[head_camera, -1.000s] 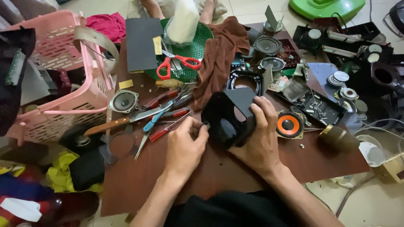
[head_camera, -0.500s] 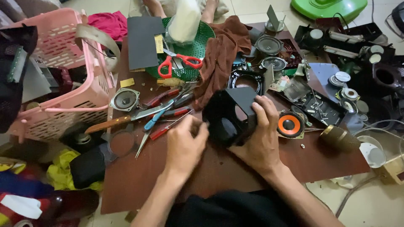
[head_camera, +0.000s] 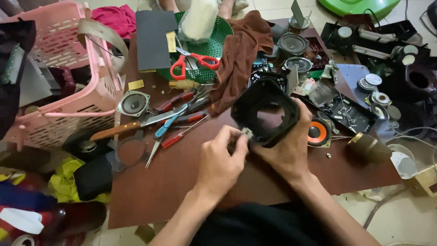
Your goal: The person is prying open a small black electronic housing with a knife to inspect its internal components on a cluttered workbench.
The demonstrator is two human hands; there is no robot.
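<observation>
Black housing [head_camera: 266, 113] held above table [head_camera: 182, 182], gripped by right hand [head_camera: 287, 150]. Left hand [head_camera: 221, 161] pinching small part [head_camera: 247, 133] at its corner. Looks mid-job: speaker opening empty, orange speaker [head_camera: 318, 132] lying beside.

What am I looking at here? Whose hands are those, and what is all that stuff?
The picture comes from a camera worn on a person's head, looking down at a brown table. Those are the person's own hands. The right hand grips a black plastic frame with a hole through it. The left hand pinches a small pale piece at its corner. Around them lie red scissors, a knife, screwdrivers, round speakers, a brown cloth and a pink basket.
</observation>
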